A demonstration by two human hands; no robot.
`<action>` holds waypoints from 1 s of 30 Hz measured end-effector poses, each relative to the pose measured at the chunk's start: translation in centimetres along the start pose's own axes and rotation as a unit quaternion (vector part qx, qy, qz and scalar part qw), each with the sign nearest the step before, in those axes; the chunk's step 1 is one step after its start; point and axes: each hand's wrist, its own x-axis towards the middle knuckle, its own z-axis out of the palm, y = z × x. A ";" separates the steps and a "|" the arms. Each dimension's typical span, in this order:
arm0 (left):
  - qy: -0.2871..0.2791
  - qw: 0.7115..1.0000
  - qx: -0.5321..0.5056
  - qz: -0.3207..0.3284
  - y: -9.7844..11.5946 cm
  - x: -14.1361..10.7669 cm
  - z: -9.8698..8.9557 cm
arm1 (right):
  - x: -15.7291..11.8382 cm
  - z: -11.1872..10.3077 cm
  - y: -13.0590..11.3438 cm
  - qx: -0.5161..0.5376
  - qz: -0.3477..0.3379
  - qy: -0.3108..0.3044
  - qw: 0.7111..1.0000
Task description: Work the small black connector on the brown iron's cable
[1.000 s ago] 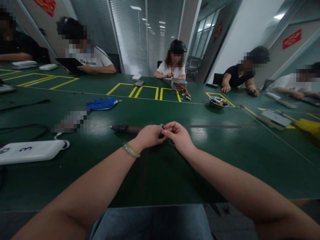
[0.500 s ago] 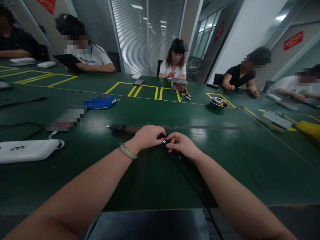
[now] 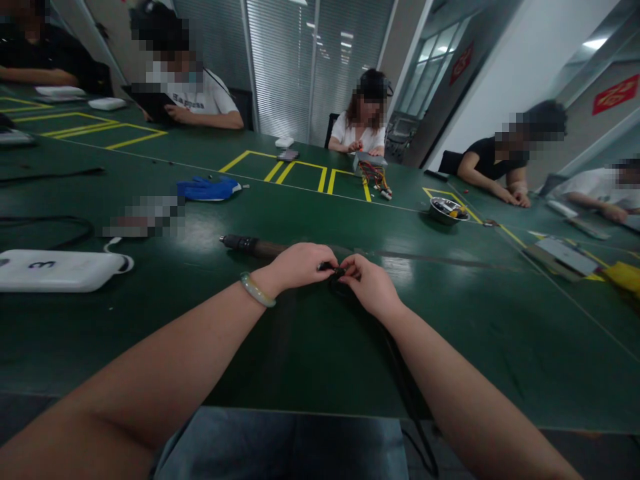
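At the middle of the green table my left hand point(image 3: 303, 265) pinches a short black plug-like cable end that points to the right. My right hand point(image 3: 373, 283) is closed on the black cable point(image 3: 403, 373), its fingertips meeting the left hand's piece. Whether the two black ends are joined cannot be made out; fingers cover part of them. From my right hand the cable runs down over the near table edge. Behind my left hand lies a pen-shaped electric screwdriver point(image 3: 247, 245) with a black front and brownish body, its tip pointing left.
A white power bank marked 3 point(image 3: 60, 270) lies left, near a blue glove point(image 3: 210, 189). A metal bowl of small parts point(image 3: 449, 211) stands farther right. Across the table, a person works by a grey box with coloured wires point(image 3: 370, 162). Other people sit around.
My right fingertips have closed in against the black end in my left hand; the shiny metal end between the hands is now covered. The view has shifted slightly.
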 end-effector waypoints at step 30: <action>0.017 1.000 -0.008 -0.022 0.1 0.2 0.8 | 0.7 2.0 1.2 0.159 0.003 0.055 0.986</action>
